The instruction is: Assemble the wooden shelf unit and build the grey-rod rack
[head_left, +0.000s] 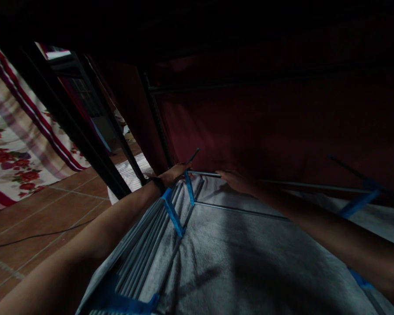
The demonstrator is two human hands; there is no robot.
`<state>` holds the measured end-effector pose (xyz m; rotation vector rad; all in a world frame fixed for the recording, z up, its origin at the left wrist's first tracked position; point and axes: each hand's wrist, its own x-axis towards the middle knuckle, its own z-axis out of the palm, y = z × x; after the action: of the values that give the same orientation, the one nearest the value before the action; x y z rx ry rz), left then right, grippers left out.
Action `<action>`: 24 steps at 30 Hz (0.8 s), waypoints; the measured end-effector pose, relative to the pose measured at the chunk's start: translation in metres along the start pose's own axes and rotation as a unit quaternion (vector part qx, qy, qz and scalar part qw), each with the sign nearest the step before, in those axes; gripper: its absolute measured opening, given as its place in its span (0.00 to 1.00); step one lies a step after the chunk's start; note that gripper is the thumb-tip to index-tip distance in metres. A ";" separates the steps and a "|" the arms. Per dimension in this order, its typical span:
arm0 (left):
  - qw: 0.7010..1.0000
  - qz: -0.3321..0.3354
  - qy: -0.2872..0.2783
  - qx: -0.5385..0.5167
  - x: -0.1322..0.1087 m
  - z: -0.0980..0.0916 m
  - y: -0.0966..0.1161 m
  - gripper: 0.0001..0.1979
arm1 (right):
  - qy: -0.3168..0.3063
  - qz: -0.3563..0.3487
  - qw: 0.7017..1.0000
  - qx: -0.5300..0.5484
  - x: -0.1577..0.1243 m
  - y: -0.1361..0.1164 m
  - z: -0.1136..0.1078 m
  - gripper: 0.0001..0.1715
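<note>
A grey towel-like cloth [236, 245] lies spread over a drying rack of grey metal rods [144, 245] with blue plastic joints [172, 212]. Both my arms reach forward over it into a dark space. My left hand [174, 173] is at the rack's far left corner, fingers curled round a thin rod near a blue joint. My right hand [233, 179] rests on the cloth's far edge beside a grey bar [205, 174]; its fingers are in shadow and hard to read.
A dark red curtain [276, 127] hangs just beyond the rack. Black metal frame posts [68, 122] stand to the left. A floral red-and-white cloth [13, 148] hangs at far left over brown floor tiles [52, 210], where a thin cable [36, 236] lies.
</note>
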<state>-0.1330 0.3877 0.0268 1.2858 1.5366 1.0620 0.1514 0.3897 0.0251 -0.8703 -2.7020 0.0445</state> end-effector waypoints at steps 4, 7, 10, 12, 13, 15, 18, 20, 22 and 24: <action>1.000 0.005 -0.009 -0.024 -0.003 0.001 0.002 0.18 | -0.002 -0.001 1.000 -0.008 0.001 0.002 0.002 0.32; 0.999 0.010 -0.016 -0.028 -0.006 0.002 0.004 0.18 | 0.003 -0.002 1.000 -0.018 0.001 0.003 0.003 0.32; 1.000 0.001 -0.005 -0.021 -0.008 0.003 0.006 0.19 | 0.003 -0.001 1.000 -0.017 0.001 0.002 0.002 0.31; 1.000 -0.002 -0.004 -0.019 -0.008 0.004 0.007 0.18 | 0.003 0.004 1.000 -0.015 0.000 0.000 0.000 0.29; 1.000 -0.001 -0.007 -0.018 -0.008 0.004 0.007 0.19 | 0.003 0.007 1.000 -0.014 0.000 -0.001 -0.001 0.28; 1.000 0.000 -0.012 -0.013 -0.009 0.006 0.007 0.19 | 0.001 0.014 1.000 -0.013 0.000 -0.002 -0.002 0.28; 1.000 0.000 0.000 -0.001 -0.012 0.008 0.009 0.21 | -0.003 0.019 1.000 -0.010 0.000 -0.003 -0.002 0.28; 1.000 0.003 0.006 0.005 -0.015 0.009 0.012 0.20 | -0.002 0.023 1.000 -0.014 0.000 -0.003 -0.002 0.28; 1.000 0.009 0.007 0.009 -0.018 0.010 0.014 0.20 | 0.001 0.023 0.999 -0.023 -0.001 -0.003 -0.003 0.29; 1.000 0.014 0.008 0.012 -0.020 0.011 0.015 0.20 | 0.002 0.018 0.999 -0.033 -0.001 -0.003 -0.002 0.29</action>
<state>-0.1161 0.3704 0.0400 1.3219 1.5514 1.0765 0.1510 0.3864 0.0274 -0.9362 -2.6977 -0.0389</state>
